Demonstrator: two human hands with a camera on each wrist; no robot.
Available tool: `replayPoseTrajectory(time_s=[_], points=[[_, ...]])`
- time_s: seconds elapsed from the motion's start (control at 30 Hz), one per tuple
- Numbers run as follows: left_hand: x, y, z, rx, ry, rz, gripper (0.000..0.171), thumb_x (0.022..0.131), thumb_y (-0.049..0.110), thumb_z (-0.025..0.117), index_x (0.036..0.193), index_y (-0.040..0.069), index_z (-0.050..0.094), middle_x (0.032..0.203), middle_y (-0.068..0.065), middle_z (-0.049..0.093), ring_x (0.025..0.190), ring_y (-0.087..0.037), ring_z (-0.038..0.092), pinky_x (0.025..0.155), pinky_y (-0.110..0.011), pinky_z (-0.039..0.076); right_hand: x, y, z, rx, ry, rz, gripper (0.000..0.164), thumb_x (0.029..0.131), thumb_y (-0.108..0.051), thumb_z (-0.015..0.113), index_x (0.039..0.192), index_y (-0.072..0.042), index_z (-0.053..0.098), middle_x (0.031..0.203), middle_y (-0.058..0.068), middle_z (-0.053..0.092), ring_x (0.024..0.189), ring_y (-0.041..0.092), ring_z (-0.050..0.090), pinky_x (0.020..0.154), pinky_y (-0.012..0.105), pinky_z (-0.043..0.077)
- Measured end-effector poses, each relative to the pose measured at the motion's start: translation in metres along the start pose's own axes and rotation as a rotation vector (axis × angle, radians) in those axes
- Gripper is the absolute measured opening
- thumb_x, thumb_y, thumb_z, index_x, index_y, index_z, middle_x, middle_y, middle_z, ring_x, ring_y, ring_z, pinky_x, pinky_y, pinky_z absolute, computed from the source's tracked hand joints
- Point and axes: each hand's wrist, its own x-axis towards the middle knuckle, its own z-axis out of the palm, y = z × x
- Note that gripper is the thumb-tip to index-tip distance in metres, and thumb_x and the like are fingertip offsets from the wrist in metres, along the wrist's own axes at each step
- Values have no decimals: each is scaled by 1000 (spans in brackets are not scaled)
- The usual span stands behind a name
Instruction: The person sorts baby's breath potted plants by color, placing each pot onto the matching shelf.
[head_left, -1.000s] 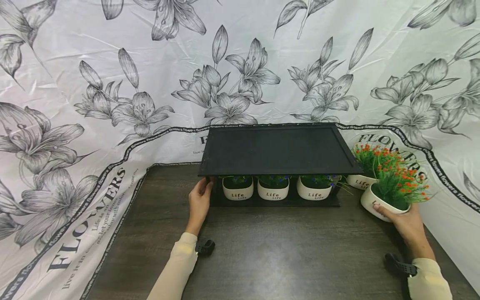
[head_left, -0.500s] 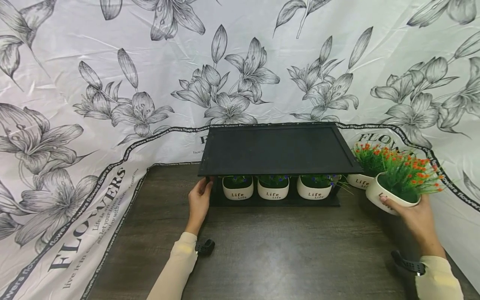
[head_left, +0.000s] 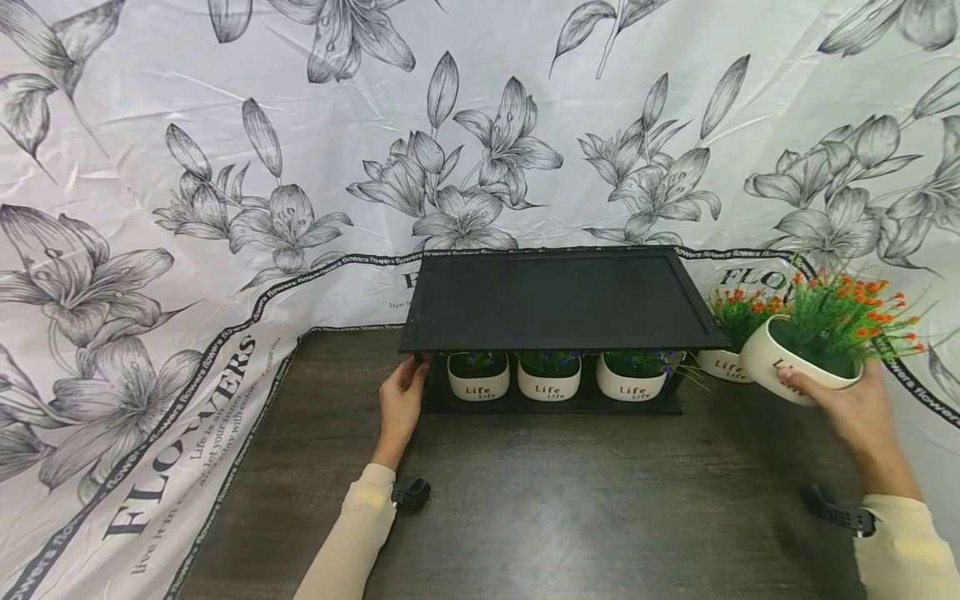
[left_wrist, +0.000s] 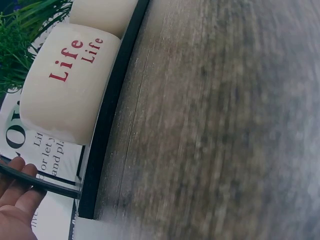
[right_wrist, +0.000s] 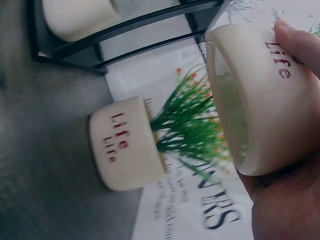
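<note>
My right hand (head_left: pixel 858 417) grips a white "Life" flower pot (head_left: pixel 795 367) with orange-flowered greenery, held up and tilted to the right. In the right wrist view, the pot's bare underside (right_wrist: pixel 232 112) faces the camera, and a thumb presses its wall. Behind it, a second orange-flowered pot (right_wrist: pixel 125 145) stands on the table. My left hand (head_left: pixel 400 404) is at the left end of a black shelf (head_left: pixel 555 300); in the left wrist view its fingers (left_wrist: pixel 30 200) curl round the thin side bar. Beneath the top board sit three white pots (head_left: pixel 547 383) with blue-flowered plants.
The dark wood-look table (head_left: pixel 525 508) spreads in front of the shelf. Behind and along both sides hangs a white cloth (head_left: pixel 300 125) printed with lilies and "FLOWERS" lettering. The standing orange-flowered pot (head_left: pixel 723 365) is close to the shelf's right end.
My right hand has lifted the orange-flowered pot up and to the right, tilting it. The left hand has stayed at the shelf's left end.
</note>
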Motion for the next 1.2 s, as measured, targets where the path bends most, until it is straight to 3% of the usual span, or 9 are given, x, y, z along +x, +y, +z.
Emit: replayPoseTrajectory(time_s=[0.23, 0.33, 0.4, 0.47, 0.63, 0.7, 0.93, 1.07, 1.2], points=[[0, 1, 1, -1, -5, 1, 36, 105, 20, 71, 134, -2, 71, 130, -21, 74, 118, -37, 74, 99, -48, 59, 11, -32, -6, -171, 14, 28, 94, 92, -24, 85, 164, -38, 26, 122, -33, 51, 96, -15, 47, 83, 6, 38], [0, 0, 0, -6, -8, 8, 36, 105, 21, 71, 134, -1, 72, 131, -22, 74, 119, -38, 74, 100, -52, 58, 18, -43, -6, -188, 3, -19, 97, 92, -22, 85, 166, -38, 24, 124, -32, 51, 94, -15, 49, 78, 6, 40], [0, 0, 0, -2, -6, 8, 36, 105, 22, 71, 134, 0, 72, 131, -21, 74, 119, -37, 74, 99, -46, 60, 24, -49, -5, -185, -12, -45, 94, 91, -20, 86, 164, -34, 28, 117, -33, 50, 90, -12, 52, 69, 5, 41], [-1, 0, 0, -8, -17, 12, 35, 106, 23, 70, 134, 2, 72, 131, -19, 75, 119, -35, 74, 97, -33, 60, 27, -56, -3, -184, -28, -47, 96, 92, -22, 85, 166, -33, 25, 121, -32, 48, 97, -12, 50, 73, 4, 39], [-1, 0, 0, -41, -50, 28, 30, 108, 23, 66, 133, 8, 74, 129, -13, 77, 122, -31, 73, 93, -9, 52, 33, -72, 1, -192, -58, -25, 79, 93, -29, 84, 154, -34, 34, 109, -30, 53, 92, -11, 51, 72, 7, 39], [-1, 0, 0, -48, -48, 35, 29, 108, 23, 66, 132, 8, 74, 128, -12, 77, 122, -31, 73, 93, -7, 52, 36, -79, 4, -173, -81, -51, 68, 93, -26, 84, 146, -32, 42, 103, -28, 58, 88, -10, 56, 70, 8, 43], [1, 1, 2, -45, -35, 46, 28, 107, 23, 68, 130, 9, 75, 127, -13, 78, 120, -26, 74, 92, -9, 52, 43, -98, 20, -200, -141, -106, 66, 92, -28, 85, 143, -37, 44, 108, -27, 55, 91, -7, 55, 75, 11, 40], [0, 1, 2, -49, -35, 30, 28, 107, 25, 68, 130, 11, 76, 126, -11, 79, 118, -19, 75, 89, -9, 52, 44, -111, 32, -205, -164, -132, 67, 92, -30, 86, 145, -33, 46, 110, -23, 56, 94, -5, 55, 80, 16, 40], [-2, 0, 1, -49, -32, 12, 29, 107, 26, 68, 131, 12, 75, 125, -9, 79, 118, -20, 75, 87, -9, 51, 45, -123, 43, -216, -196, -123, 58, 91, -35, 86, 136, -30, 49, 100, -23, 61, 93, -5, 55, 81, 20, 39]])
